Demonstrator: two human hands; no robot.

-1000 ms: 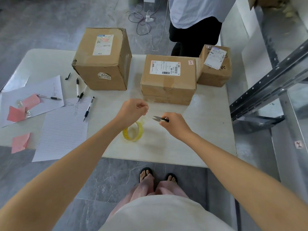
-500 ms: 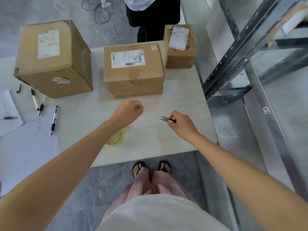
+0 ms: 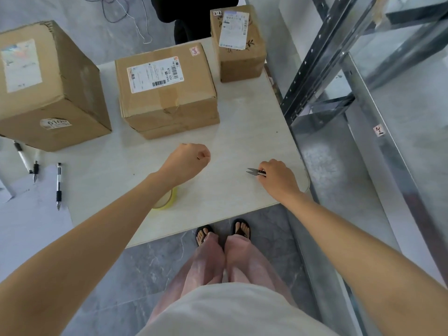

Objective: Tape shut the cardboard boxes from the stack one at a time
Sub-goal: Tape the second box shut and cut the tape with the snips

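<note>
Three cardboard boxes stand on the white table [image 3: 242, 132]: a large box [image 3: 48, 93] at the left, a middle box [image 3: 167, 93] with a shipping label and brown tape across its top, and a small box [image 3: 238, 44] at the far right corner. A yellow tape roll [image 3: 169, 201] lies on the table, partly hidden under my left forearm. My left hand [image 3: 188, 160] hovers in front of the middle box, curled into a fist with nothing visible in it. My right hand [image 3: 276, 177] grips small thread snips [image 3: 254, 172] low over the table near its right edge.
Pens [image 3: 58, 183] and sheets of paper [image 3: 31, 214] lie at the table's left. A metal shelf frame [image 3: 339, 93] stands close to the table's right side. A person in dark trousers [image 3: 194, 18] stands behind the table. My sandalled feet [image 3: 223, 232] are at the front edge.
My view has swung right and down. My right hand has carried the snips right and down toward the table edge. My left hand stays fisted above the tape roll.
</note>
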